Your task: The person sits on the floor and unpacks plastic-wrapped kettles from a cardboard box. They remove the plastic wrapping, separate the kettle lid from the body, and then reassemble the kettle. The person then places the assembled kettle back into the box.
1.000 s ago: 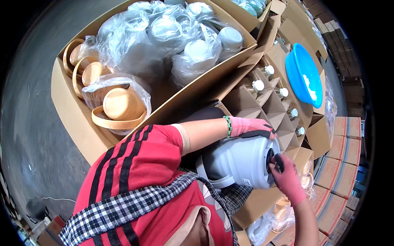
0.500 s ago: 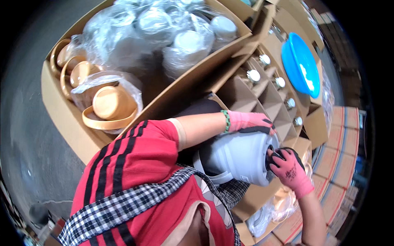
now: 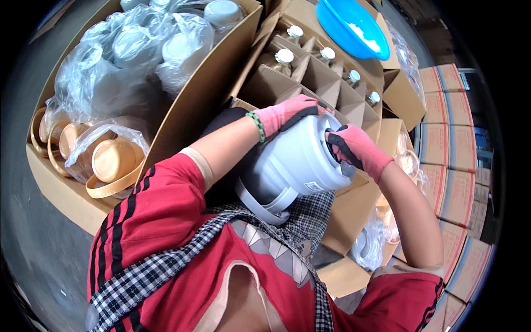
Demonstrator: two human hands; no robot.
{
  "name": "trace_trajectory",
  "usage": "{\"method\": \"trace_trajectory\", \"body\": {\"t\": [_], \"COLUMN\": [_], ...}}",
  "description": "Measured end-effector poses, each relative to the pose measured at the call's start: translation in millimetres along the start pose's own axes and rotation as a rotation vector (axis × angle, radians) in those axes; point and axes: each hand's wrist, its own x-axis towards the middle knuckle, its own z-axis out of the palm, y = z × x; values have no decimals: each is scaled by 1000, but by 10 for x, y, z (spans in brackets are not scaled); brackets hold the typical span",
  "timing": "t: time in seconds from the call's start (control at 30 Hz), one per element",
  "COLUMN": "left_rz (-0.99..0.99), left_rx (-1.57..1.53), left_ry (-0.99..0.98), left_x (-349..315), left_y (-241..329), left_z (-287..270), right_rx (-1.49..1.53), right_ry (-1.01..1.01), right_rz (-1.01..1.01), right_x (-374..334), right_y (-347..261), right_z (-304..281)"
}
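Note:
A pale grey plastic jug (image 3: 290, 160) with a strap-like handle (image 3: 257, 203) lies tilted across my lap, its round end pointing up and to the right. My left hand (image 3: 290, 113), in a pink and black glove, is wrapped over the upper side near that end. My right hand (image 3: 357, 149), gloved alike, has its fingers curled into the recess in the round end. Those fingertips are partly hidden, and whether they pinch a small part there I cannot tell. A small label (image 3: 313, 186) is on the jug's side.
On the left a big carton (image 3: 61, 191) holds bagged grey plastic pieces (image 3: 133, 47) and peach ones (image 3: 116, 159) with handles. Ahead, a divided carton (image 3: 318, 77) holds several capped bottles (image 3: 284, 57). A blue basin (image 3: 354, 27) rests beyond. Stacked cartons (image 3: 451, 149) stand right.
The view has shifted, so the cartons appear further left and higher. Both hands stay on the jug; my right hand's fingers have moved from the rim's lower side further into the recessed end.

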Motion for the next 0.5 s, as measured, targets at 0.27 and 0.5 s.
{"method": "trace_trajectory", "body": {"t": [0.27, 0.5], "left_rz": [-172, -259], "left_rx": [-165, -275], "left_ry": [65, 4], "left_x": [-135, -99], "left_y": [432, 352], "left_z": [392, 270], "right_rx": [-1516, -1278], "right_ry": [-1, 97], "right_rz": [-1447, -1039], "right_x": [-362, -178], "right_y": [200, 259], "right_z": [-309, -114]}}
